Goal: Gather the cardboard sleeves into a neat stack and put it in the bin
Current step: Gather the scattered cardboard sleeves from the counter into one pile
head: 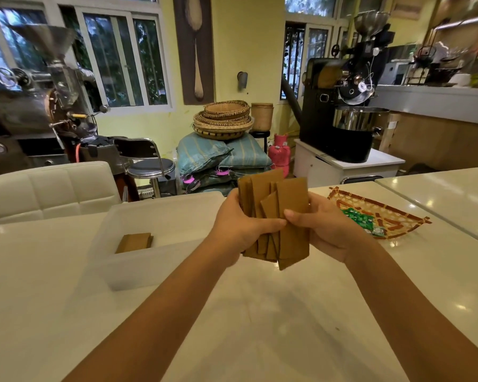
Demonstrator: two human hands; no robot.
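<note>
Several brown cardboard sleeves (pixel 279 197) stand upright in an uneven bundle above the white table, their edges out of line. My left hand (pixel 240 227) grips the bundle from the left and my right hand (pixel 323 224) from the right, thumbs meeting across the front. To the left stands a translucent white bin (pixel 138 268). Inside it a small stack of sleeves (pixel 134 242) lies flat on the bottom.
A woven tray (pixel 403 224) holding green packets sits on the table to the right. A white padded chair (pixel 50 191) stands behind the table's far left edge. Beyond are a stool, sacks, baskets and coffee roasting machines.
</note>
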